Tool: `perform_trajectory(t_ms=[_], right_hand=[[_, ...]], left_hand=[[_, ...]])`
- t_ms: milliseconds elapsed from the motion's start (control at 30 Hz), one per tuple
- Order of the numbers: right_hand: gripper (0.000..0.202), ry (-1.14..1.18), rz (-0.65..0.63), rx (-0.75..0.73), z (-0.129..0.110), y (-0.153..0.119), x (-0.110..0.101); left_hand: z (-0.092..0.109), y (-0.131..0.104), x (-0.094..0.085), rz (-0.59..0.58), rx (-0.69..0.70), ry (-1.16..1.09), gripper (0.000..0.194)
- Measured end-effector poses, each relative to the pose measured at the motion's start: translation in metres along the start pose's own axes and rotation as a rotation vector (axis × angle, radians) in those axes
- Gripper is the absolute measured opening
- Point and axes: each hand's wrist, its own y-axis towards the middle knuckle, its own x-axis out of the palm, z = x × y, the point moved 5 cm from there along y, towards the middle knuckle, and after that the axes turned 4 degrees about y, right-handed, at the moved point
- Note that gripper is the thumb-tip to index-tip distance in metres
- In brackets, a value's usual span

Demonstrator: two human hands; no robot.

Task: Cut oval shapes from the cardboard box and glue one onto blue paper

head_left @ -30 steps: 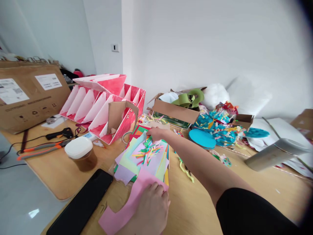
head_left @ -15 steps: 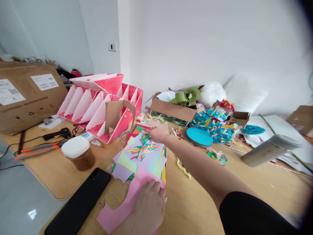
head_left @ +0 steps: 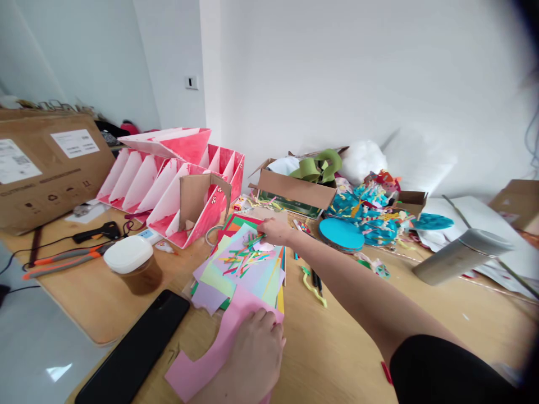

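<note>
At the bottom centre, my left hand [head_left: 255, 350] is closed, with its curled fingers on a cut sheet of pink paper [head_left: 196, 373]. My right hand [head_left: 275, 231] reaches across to the far side of a stack of coloured paper [head_left: 269, 280]. Its fingers are pinched together beside a loose heap of thin paper strips [head_left: 244, 259] on top of the stack. Whatever lies between those fingertips is too small to make out. Green and red sheets show under the stack's far edge.
A black phone [head_left: 135, 348] and a lidded brown tub [head_left: 135, 264] stand left. Beyond are pliers [head_left: 69, 259], a glue gun [head_left: 99, 231] and a pink divided rack [head_left: 168, 188]. Rightward are blue discs [head_left: 341, 234], dark pencils [head_left: 316, 281] and a steel flask [head_left: 461, 255].
My right hand has shifted slightly right and toward me, its fingers now at the strips. Dark pencils show beside the forearm. My left hand stays on the pink paper.
</note>
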Motion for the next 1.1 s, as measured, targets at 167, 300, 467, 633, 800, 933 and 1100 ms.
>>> perform_trajectory(t_ms=[167,300,467,633,800,933,1100], right_hand=[[0.029,0.036,-0.002,-0.022,0.0,-0.006,0.007],[0.041,0.086,0.017,-0.009,0.004,-0.006,0.011],[0.049,0.181,0.054,0.032,0.01,-0.004,0.008],[0.035,0.255,0.03,-0.01,0.008,-0.004,0.008],[0.023,0.271,0.039,0.012,0.006,-0.002,0.008],[0.028,0.274,0.089,0.115,0.018,-0.001,0.001],[0.03,0.254,0.054,0.243,0.03,-0.005,0.004]], left_hand=[[0.0,-0.001,-0.001,-0.002,0.002,-0.008,0.023],[0.001,-0.001,-0.002,0.004,0.0,-0.002,0.024],[0.001,-0.001,-0.003,0.001,0.002,-0.006,0.023],[0.0,-0.001,-0.002,0.0,-0.004,-0.004,0.022],[0.001,0.0,-0.003,-0.04,-0.019,-0.005,0.023],[0.002,0.001,-0.004,-0.096,-0.042,-0.011,0.025],[0.003,0.001,-0.007,-0.112,-0.057,-0.019,0.026]])
